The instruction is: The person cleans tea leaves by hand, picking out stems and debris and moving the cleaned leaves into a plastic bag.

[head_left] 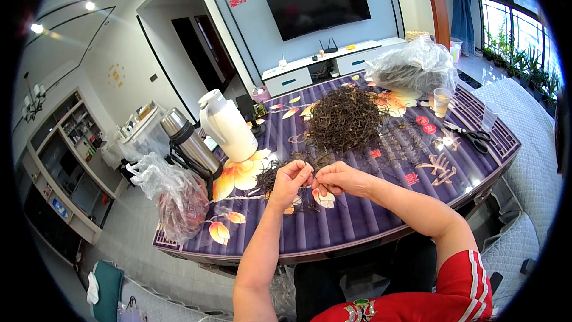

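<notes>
My left hand (pixel 292 180) and my right hand (pixel 336 178) meet fingertip to fingertip above the near part of the table. The fingers of both are pinched, seemingly on a thin dark strand too small to make out clearly. Behind them rises a large tangled heap of dried brown roots or stems (pixel 346 120). Against my left hand lies a smaller dark pile of similar strands (pixel 267 178), partly hidden by that hand. Loose bits are scattered on the patterned tablecloth (pixel 348 219) under and around my hands.
Left on the table stand a cream thermos jug (pixel 230 127), a steel vacuum flask (pixel 190 143) and a filled plastic bag (pixel 181 205). To the right are black-handled scissors (pixel 473 136), a plastic cup with liquid (pixel 441 103), another clear cup (pixel 489 117) and a large clear bag (pixel 413 69).
</notes>
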The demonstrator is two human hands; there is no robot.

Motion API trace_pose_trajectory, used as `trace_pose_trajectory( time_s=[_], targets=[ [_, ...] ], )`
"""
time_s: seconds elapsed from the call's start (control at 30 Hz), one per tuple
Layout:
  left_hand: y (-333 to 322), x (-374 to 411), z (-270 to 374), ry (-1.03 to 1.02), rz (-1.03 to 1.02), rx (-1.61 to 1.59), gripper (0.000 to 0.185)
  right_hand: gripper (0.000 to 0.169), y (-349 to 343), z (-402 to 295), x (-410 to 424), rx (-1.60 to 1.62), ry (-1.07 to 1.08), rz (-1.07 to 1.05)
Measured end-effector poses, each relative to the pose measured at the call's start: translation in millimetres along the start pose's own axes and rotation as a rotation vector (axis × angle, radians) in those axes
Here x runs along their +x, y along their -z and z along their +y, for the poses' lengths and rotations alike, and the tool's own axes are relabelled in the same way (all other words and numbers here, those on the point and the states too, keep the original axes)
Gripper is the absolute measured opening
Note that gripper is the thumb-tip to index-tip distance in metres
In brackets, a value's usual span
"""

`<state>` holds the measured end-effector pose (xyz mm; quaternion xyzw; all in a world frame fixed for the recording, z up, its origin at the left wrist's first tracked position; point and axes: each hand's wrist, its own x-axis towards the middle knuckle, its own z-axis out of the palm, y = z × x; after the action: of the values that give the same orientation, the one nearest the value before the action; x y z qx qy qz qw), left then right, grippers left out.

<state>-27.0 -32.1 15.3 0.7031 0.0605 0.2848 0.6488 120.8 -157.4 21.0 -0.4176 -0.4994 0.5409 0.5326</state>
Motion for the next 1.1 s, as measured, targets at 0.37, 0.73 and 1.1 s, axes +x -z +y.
trace_pose_trajectory(
  time_s=[0.37,0.73,1.1],
  targets=[
    [-4.8,0.4,-3.5,-0.045,-0.004,0.049,0.006,0.020,0.1,4.3,2.1,-0.024,-0.012,0.056],
    [-8.2,1.2,-7.8,-0.115,0.084,0.152,0.002,0.016,-7.2,7.6,6.4,-0.064,0.004,0.202],
    [0.4,4.8,-18.6,-0.145,0.158,0.304,0.006,0.018,-4.3,20.8,17.0,-0.081,0.024,0.276]
  ],
)
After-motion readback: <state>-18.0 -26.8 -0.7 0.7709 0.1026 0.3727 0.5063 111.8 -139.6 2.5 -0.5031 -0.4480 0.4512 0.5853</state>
